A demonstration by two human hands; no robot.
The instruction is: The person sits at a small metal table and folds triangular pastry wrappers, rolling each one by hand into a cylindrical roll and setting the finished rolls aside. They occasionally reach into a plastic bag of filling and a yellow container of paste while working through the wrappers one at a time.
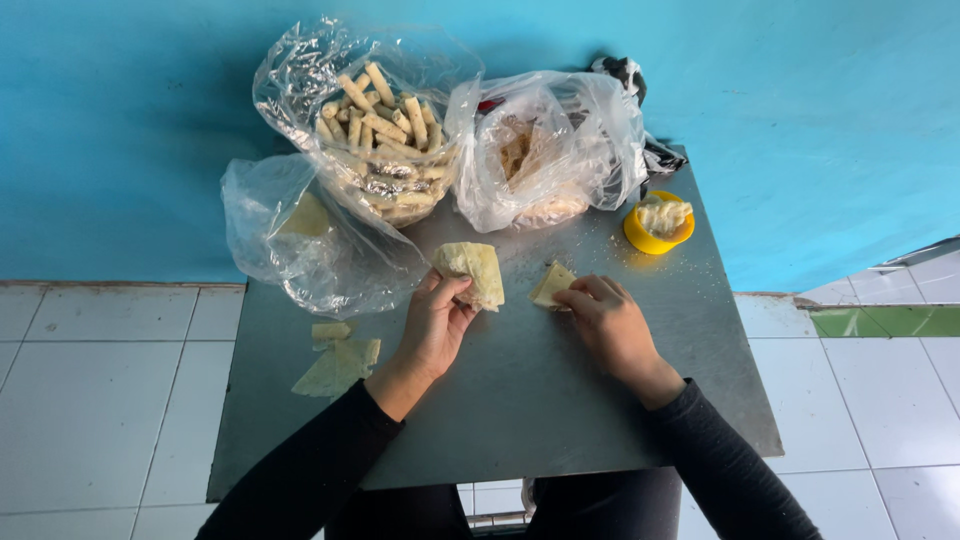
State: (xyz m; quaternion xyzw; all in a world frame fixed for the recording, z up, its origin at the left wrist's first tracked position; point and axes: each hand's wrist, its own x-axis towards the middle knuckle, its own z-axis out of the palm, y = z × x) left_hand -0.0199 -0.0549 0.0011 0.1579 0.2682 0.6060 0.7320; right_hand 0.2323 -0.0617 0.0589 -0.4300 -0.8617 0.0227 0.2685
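- Left hand [432,322] lifts a folded wrapper [470,272], fingers clamped on its edge (kept off the counter [520,400])
- Right hand [606,318] pins a smaller wrapper piece [551,284] flat, fingers together on it

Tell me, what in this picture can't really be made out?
- Head view: the middle plastic bag holds something pale, blurred by its crinkled film.
- The dark cloth behind that bag is mostly hidden by it.
- The filling in the yellow cup is too small to identify.
- The right hand covers part of the small pastry piece.
- The left hand hides the lower edge of the folded wrapper.
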